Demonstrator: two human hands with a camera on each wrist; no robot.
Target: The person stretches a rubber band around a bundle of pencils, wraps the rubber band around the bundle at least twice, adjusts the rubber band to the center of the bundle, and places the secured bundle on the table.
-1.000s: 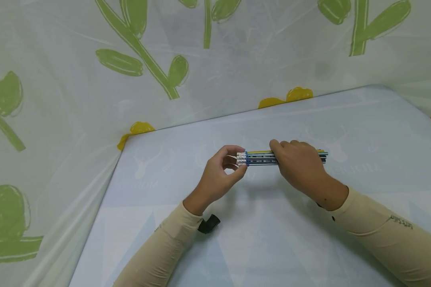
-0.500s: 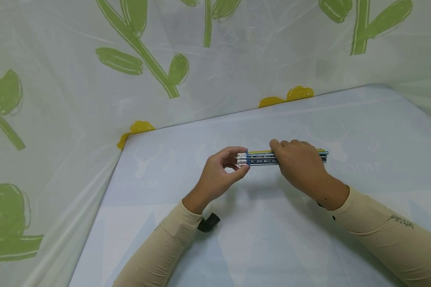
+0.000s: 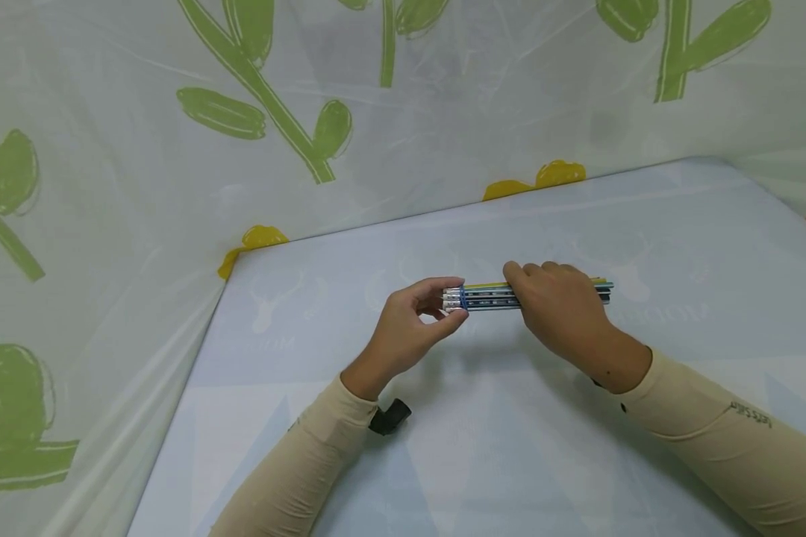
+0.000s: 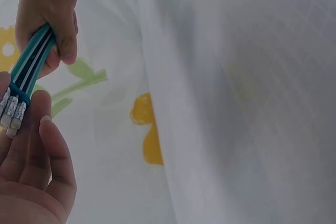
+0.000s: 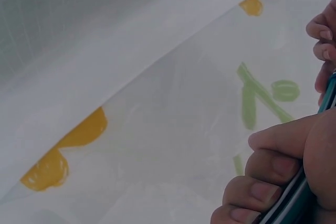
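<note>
A bundle of several pencils (image 3: 489, 298), dark-striped with one yellow, lies level across both hands above the table. My right hand (image 3: 564, 307) grips it from above around the middle, its curled fingers also showing in the right wrist view. Out past that hand stick the far ends of the pencils. A blue rubber band (image 3: 463, 298) circles the bundle close to the white erasers (image 4: 11, 121) and silver ferrules. With thumb and fingertips on either side of the band, my left hand (image 3: 410, 321) pinches this eraser end; its palm stays apart from the pencils.
Below the hands spreads a pale table cover (image 3: 510, 447) with faint deer prints. Behind it hangs a white curtain (image 3: 443, 142) with green leaves and yellow flowers. A small black piece (image 3: 391, 418) shows at my left sleeve's cuff.
My left thumb and fingertips have shifted very slightly right along the banded end. The right hand keeps its grip in the same place.
</note>
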